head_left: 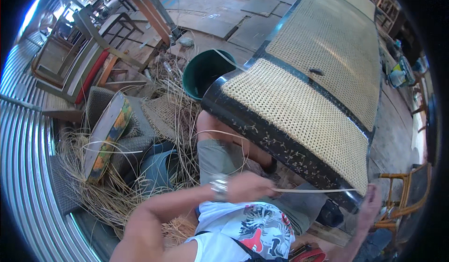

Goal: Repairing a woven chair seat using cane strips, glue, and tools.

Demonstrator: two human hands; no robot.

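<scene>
My left hand [250, 187], with a metal watch at its wrist, is closed on one end of a pale cane strand [306, 191]. The strand runs straight and taut to the near right corner of the woven cane panel [299, 103]. This panel is set in a black frame [280, 157] painted with pale flowers. Beside that corner is my right hand [371, 203], slightly blurred, its fingers stretched out along the frame's edge. Whether it touches the frame I cannot tell. A small dark object [316, 71] lies on the farther part of the weave.
A green bucket [191, 77] stands against the frame's left end. Loose cane strands [126, 192] heap at my left, around a blue-grey container [159, 168]. Wooden chairs [70, 70] are stacked by the corrugated metal wall [23, 168]. A rattan chair [407, 196] stands at right.
</scene>
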